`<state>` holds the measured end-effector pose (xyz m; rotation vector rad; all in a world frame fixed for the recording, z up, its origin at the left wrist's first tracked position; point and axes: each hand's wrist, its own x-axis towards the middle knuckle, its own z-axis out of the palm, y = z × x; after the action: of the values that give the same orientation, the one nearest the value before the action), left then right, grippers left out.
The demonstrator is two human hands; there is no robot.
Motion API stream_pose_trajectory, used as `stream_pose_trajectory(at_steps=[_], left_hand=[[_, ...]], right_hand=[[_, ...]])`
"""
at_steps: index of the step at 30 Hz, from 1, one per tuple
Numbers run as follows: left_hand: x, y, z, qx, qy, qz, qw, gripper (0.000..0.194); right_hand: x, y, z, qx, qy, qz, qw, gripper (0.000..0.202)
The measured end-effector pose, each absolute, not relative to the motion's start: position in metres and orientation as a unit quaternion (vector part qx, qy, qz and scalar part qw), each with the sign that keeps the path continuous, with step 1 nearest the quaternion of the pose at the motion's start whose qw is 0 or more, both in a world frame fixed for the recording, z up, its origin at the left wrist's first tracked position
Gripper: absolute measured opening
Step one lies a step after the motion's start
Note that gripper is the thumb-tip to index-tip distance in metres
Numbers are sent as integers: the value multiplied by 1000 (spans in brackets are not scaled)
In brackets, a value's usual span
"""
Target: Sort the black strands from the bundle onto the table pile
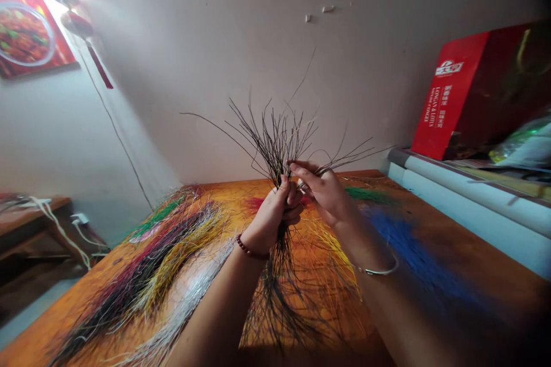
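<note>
Left hand (275, 209) clenched round middle of dark strands (275, 149), apparently keeping splayed ends together. Right hand (331, 192) half-curled beside them, exact grip unclear. Bundle hung above wooden table (456, 241); yellow strands (183, 249), blue strands (404, 246) lay apart, likely sorted by colour.

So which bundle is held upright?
The black bundle in the left hand, tips fanned out above the fist; others, like the blue bundle and silver bundle, lie on the table.
</note>
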<state>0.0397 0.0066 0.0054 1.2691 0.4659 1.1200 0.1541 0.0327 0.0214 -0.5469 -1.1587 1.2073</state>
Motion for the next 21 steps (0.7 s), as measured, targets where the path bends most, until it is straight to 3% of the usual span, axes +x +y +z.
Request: stream_pose_trajectory(at_steps=[8,15,21], left_hand=[[41,6,7,534,192,533,628,52],[43,4,8,504,190,564,627,42],[44,2,10,490,196,582,619,48]], right_hand=[[149,31,20,-250,-491,470,689,18],[148,28,21,-223,-457,504,698,15],[146,27,22,-192,-439,522,705,11]])
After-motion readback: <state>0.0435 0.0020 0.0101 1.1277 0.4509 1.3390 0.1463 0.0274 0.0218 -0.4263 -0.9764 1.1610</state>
